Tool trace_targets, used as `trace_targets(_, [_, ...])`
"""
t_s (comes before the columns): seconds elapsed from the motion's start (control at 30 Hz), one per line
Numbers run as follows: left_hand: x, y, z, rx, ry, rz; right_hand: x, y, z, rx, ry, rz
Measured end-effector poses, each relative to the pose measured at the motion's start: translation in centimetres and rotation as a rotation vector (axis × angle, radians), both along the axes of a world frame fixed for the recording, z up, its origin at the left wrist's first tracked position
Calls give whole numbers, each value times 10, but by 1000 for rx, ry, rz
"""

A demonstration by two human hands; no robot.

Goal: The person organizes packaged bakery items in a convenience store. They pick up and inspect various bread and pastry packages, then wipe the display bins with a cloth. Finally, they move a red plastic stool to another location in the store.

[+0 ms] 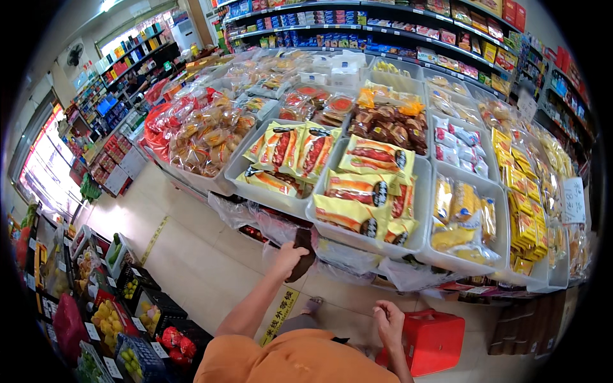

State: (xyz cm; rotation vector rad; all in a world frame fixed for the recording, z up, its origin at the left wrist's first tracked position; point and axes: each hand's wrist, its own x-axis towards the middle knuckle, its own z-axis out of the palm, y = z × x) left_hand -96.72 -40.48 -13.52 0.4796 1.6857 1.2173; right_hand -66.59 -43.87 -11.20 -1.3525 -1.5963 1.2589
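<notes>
My left hand (289,258) is shut on a dark brown cloth (305,256), which hangs down beside the front of the display. The cloth's upper end is close to the corner of a translucent plastic bin (423,206) of yellow sausage-bread packets (366,186); I cannot tell whether they touch. To its left stands another bin (268,203) with similar packets (282,148). Lower right, my right hand (390,320) is curled into a loose fist with nothing visible in it. A red plastic stool (435,342) stands beside that hand.
More bins hold wrapped buns (210,139), brown-wrapped snacks (388,124) and corn packs (459,201). Thin plastic sheeting (349,258) hangs below the bins. Fruit crates (160,311) line the lower left. Yellow floor tape (282,311) crosses the tiles. Stocked shelves (311,24) stand behind.
</notes>
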Motion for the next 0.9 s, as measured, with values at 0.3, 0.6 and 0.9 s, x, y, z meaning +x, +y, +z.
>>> trace_targets(0.3, [-32, 47, 27, 53, 510, -475, -135, 65, 51, -24, 266, -28])
trace_targets(0.6, [-71, 20, 31, 469, 283, -493, -160, 77, 56, 35, 215, -69])
trace_targets(0.9, [-122, -50, 6, 72, -33, 208, -220, 97, 70, 708, 1, 200])
